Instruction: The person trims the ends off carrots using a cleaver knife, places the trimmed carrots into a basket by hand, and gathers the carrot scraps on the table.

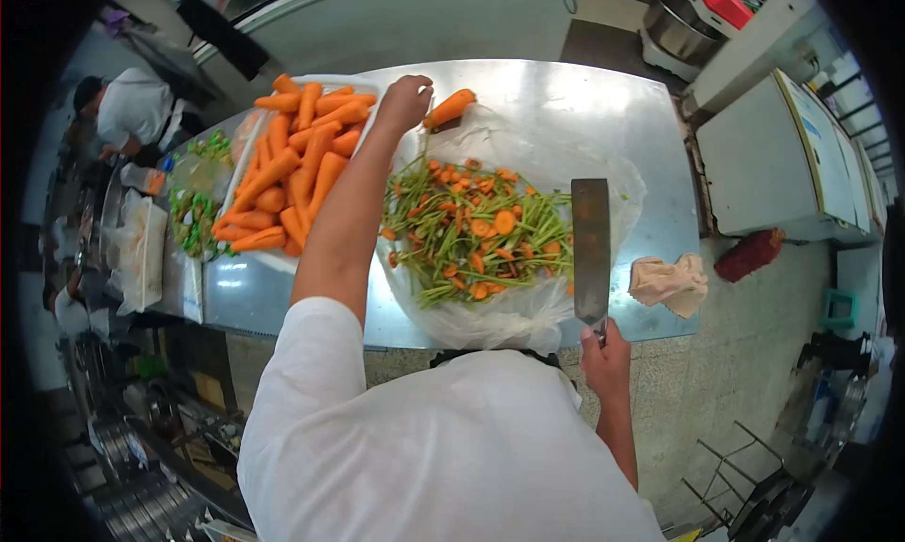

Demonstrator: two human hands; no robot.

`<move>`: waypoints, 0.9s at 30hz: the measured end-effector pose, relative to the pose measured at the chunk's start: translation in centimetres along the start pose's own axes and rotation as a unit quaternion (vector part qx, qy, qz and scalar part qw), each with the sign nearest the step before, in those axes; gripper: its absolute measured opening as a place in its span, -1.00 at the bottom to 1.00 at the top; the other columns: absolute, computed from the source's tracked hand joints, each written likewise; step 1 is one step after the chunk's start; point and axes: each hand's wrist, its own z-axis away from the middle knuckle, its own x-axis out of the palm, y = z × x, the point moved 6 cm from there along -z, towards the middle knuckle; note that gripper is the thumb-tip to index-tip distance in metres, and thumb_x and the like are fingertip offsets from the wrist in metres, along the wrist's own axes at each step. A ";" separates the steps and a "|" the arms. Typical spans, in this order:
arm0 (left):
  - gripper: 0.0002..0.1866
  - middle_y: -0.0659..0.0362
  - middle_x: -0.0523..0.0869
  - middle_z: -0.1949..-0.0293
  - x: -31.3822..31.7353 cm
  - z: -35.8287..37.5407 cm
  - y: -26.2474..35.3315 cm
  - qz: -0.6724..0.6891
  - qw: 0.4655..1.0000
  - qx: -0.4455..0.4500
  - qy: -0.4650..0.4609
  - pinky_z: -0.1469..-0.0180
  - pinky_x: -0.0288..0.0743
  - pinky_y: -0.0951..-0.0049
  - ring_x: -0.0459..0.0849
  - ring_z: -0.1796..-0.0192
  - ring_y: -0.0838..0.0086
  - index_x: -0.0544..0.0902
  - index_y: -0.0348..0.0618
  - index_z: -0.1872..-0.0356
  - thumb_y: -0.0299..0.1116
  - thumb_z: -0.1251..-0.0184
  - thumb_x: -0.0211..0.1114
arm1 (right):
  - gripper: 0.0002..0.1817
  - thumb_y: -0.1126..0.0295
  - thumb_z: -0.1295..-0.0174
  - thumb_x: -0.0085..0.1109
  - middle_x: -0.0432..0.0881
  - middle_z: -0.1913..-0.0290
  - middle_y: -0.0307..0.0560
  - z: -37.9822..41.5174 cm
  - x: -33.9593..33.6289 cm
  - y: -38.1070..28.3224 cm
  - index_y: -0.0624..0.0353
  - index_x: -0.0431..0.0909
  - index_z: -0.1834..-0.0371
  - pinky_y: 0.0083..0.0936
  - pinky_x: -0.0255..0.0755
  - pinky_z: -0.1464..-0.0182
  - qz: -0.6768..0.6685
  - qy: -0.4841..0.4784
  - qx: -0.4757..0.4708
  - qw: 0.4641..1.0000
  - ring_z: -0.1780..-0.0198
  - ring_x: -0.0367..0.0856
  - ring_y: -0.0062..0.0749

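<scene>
My right hand [606,353] is wrapped round the handle of a cleaver [591,250], whose broad blade points away from me at the right edge of the trimmings. My left hand [407,103] is at the far side of the table, beside a single carrot [451,108]; its fingers are curled and what they hold, if anything, is hidden. A white tray [375,83] heaped with whole carrots [278,174] stands left of my forearm. Green stems and cut carrot ends [476,231] lie on a clear plastic sheet [617,170].
A crumpled cloth [669,283] lies near the right front of the metal table [566,90]. Bags of green vegetables [203,193] are at the left. A co-worker [137,108] is at the far left. A mixer [681,28] stands beyond the table.
</scene>
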 end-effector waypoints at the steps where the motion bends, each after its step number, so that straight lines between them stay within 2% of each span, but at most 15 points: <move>1: -0.65 -0.15 0.70 -0.17 2.1 -1.2 1.0 -0.002 0.999 -0.020 -0.028 -0.29 0.51 0.15 0.67 -0.22 -0.01 0.72 -0.23 -0.09 -0.23 -0.44 0.25 | -0.72 0.32 -0.41 0.20 0.52 0.60 -0.18 0.4 -0.5 0.6 0.32 0.57 -0.02 -0.48 0.37 0.48 0.022 0.009 -0.024 0.999 0.57 0.44 -0.63; 3: -0.57 -0.10 0.73 -0.14 6.0 -2.4 1.9 -0.043 0.996 -0.046 -0.057 -0.29 0.53 0.10 0.70 -0.18 0.02 0.62 -0.16 -0.26 -0.27 -0.42 0.22 | -0.72 0.32 -0.41 0.20 0.52 0.60 -0.15 1.2 -1.5 0.8 0.33 0.57 -0.01 -0.46 0.38 0.47 0.045 0.025 -0.043 0.998 0.57 0.46 -0.61; 5: -0.51 -0.05 0.75 -0.10 12.0 -3.8 -1.5 -0.136 0.979 -0.067 -0.136 -0.24 0.55 0.07 0.72 -0.15 0.05 0.54 -0.13 -0.32 -0.22 -0.42 0.25 | -0.71 0.32 -0.40 0.22 0.50 0.62 -0.12 2.3 -2.1 0.4 0.34 0.57 0.00 -0.44 0.38 0.47 0.038 0.026 -0.015 0.999 0.57 0.49 -0.57; 9: -0.47 -0.02 0.77 -0.07 10.5 -2.2 1.0 -0.189 0.957 -0.128 -0.180 -0.17 0.56 0.06 0.73 -0.13 0.05 0.51 -0.08 -0.32 -0.13 -0.39 0.31 | -0.72 0.31 -0.39 0.23 0.50 0.62 -0.12 3.3 -2.9 1.7 0.33 0.57 0.03 -0.43 0.38 0.47 0.037 0.031 -0.005 0.999 0.58 0.50 -0.54; 11: -0.38 -0.10 0.75 -0.09 7.9 -1.7 3.6 -0.086 0.983 -0.091 -0.133 -0.11 0.59 0.08 0.73 -0.13 -0.05 0.49 -0.10 -0.35 -0.15 -0.31 0.42 | -0.72 0.30 -0.39 0.24 0.52 0.62 -0.10 3.0 -3.0 3.0 0.34 0.57 0.07 -0.41 0.38 0.47 0.049 0.032 -0.012 0.998 0.59 0.50 -0.50; 12: -0.39 -0.01 0.78 0.01 7.3 -1.8 3.3 -0.042 0.999 0.006 -0.013 0.02 0.60 0.20 0.78 0.08 0.11 0.50 -0.08 -0.31 -0.20 -0.26 0.48 | -0.72 0.30 -0.39 0.24 0.52 0.62 -0.10 2.8 -3.0 2.5 0.34 0.57 0.07 -0.41 0.38 0.47 0.045 0.032 -0.015 0.998 0.59 0.50 -0.50; 13: -0.39 -0.01 0.78 0.01 5.3 -1.2 4.8 -0.047 0.999 0.006 -0.012 0.02 0.60 0.20 0.78 0.08 0.11 0.50 -0.08 -0.31 -0.20 -0.26 0.48 | -0.72 0.30 -0.39 0.24 0.52 0.62 -0.07 2.5 -3.0 1.6 0.35 0.56 0.09 -0.40 0.39 0.46 0.028 0.032 -0.011 0.999 0.60 0.50 -0.44; 15: -0.40 0.07 0.75 0.00 0.3 1.1 8.1 0.203 0.978 0.032 0.042 -0.03 0.58 0.33 0.76 0.01 0.25 0.51 -0.10 -0.26 -0.20 -0.22 0.50 | -0.71 0.29 -0.39 0.25 0.52 0.62 -0.04 1.6 -2.5 0.9 0.36 0.55 0.12 -0.38 0.39 0.46 0.008 0.024 -0.009 1.000 0.60 0.50 -0.39; 16: -0.40 0.07 0.75 0.00 -1.0 2.4 9.0 0.197 0.979 0.030 0.045 -0.03 0.58 0.33 0.76 0.01 0.25 0.51 -0.10 -0.26 -0.20 -0.22 0.50 | -0.70 0.30 -0.38 0.25 0.53 0.60 -0.01 1.1 -2.5 0.1 0.39 0.55 0.09 -0.38 0.39 0.46 0.042 0.025 -0.056 0.997 0.60 0.51 -0.34; 18: -0.45 0.14 0.66 0.08 -2.8 5.1 10.9 0.393 0.917 0.072 0.010 0.06 0.55 0.47 0.67 0.12 0.44 0.51 -0.17 -0.21 -0.28 -0.22 0.49 | -0.68 0.30 -0.38 0.26 0.55 0.59 0.02 -0.1 -2.1 -1.5 0.42 0.55 0.06 -0.38 0.40 0.46 0.076 0.022 -0.106 0.991 0.59 0.52 -0.29; 19: -0.46 0.20 0.59 0.10 -2.7 6.8 11.3 0.404 0.912 0.028 -0.062 0.11 0.54 0.50 0.60 0.16 0.53 0.50 -0.20 -0.19 -0.25 -0.24 0.47 | -0.67 0.32 -0.38 0.26 0.58 0.55 0.05 -0.4 -1.6 -2.7 0.42 0.56 0.00 -0.37 0.43 0.44 0.082 0.012 -0.132 0.988 0.56 0.57 -0.25; 21: -0.50 0.20 0.63 0.13 -2.8 11.3 13.1 0.439 0.882 -0.032 -0.170 0.13 0.54 0.48 0.60 0.18 0.57 0.54 -0.20 -0.15 -0.19 -0.27 0.46 | -0.65 0.33 -0.38 0.26 0.62 0.51 0.07 -0.8 -0.6 -4.7 0.41 0.57 -0.05 -0.37 0.45 0.43 0.088 -0.001 -0.156 0.984 0.54 0.61 -0.21; 22: -0.50 0.20 0.63 0.13 -3.2 13.2 13.8 0.439 0.882 -0.034 -0.169 0.13 0.54 0.48 0.60 0.18 0.57 0.54 -0.20 -0.15 -0.19 -0.27 0.46 | -0.65 0.35 -0.37 0.26 0.65 0.46 0.08 -0.8 0.1 -6.0 0.38 0.58 -0.09 -0.35 0.49 0.42 0.101 0.000 -0.196 0.975 0.51 0.65 -0.19; 26: -0.62 0.23 0.67 0.22 -2.3 19.2 15.0 0.344 0.891 -0.072 -0.287 0.16 0.56 0.46 0.65 0.24 0.55 0.66 -0.19 -0.04 -0.18 -0.32 0.42 | -0.65 0.39 -0.32 0.28 0.73 0.35 0.05 0.1 2.1 -7.7 0.25 0.60 -0.15 -0.29 0.57 0.39 0.171 0.002 -0.326 0.930 0.46 0.71 -0.13; 27: -0.65 0.25 0.66 0.23 -1.8 20.5 14.8 0.321 0.889 -0.085 -0.316 0.19 0.56 0.48 0.65 0.25 0.56 0.69 -0.19 -0.03 -0.20 -0.34 0.40 | -0.65 0.39 -0.32 0.28 0.73 0.35 0.05 0.5 2.4 -7.6 0.25 0.60 -0.15 -0.29 0.57 0.39 0.171 -0.001 -0.326 0.930 0.46 0.71 -0.13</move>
